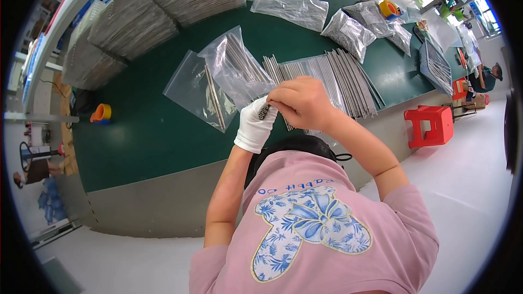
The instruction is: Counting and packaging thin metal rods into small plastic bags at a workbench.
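My left hand (255,126), in a white glove, is closed around a bundle of thin metal rods (263,111), whose hollow-looking ends show at the glove. The bundle reaches away inside a clear plastic bag (226,57). My bare right hand (305,100) is pinched at the near end of the bundle, touching the glove; what lies between its fingertips is hidden. Left of the bundle lies a flat clear bag (188,90) with a few rods (214,98) on it. Right of my hands, many loose metal rods (348,84) lie side by side, partly over clear plastic.
Tall stacks of plastic trays (133,27) stand at the far left on the green table (147,147). Filled clear bags (348,35), an orange tape roll (389,8) and a blue basket (435,68) sit right. Another tape roll (101,114) is left. A red stool (430,126) stands beside the table.
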Tool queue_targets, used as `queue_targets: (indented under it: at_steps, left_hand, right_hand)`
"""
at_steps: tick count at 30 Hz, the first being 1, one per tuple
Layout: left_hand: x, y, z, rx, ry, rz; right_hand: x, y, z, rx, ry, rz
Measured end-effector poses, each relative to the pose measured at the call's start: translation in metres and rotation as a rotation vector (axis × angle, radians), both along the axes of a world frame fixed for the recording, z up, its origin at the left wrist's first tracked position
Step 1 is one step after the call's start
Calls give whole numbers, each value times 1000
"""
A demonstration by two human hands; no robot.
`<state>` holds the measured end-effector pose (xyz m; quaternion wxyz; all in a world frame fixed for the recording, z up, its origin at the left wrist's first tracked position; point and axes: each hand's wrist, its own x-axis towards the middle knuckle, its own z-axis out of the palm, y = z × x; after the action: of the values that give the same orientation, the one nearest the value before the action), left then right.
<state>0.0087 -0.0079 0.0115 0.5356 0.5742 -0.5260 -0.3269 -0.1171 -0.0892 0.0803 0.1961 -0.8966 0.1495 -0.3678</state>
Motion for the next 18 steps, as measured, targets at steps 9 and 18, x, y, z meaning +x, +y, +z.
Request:
queue_targets:
  at_steps: [9, 18]
  left_hand:
    - [1, -1, 0, 29, 30, -18]
    - [0, -2, 3, -34, 34, -39]
  right_hand:
    - [2, 0, 8, 85, -12, 21]
    - [1, 1, 9, 37, 65, 24]
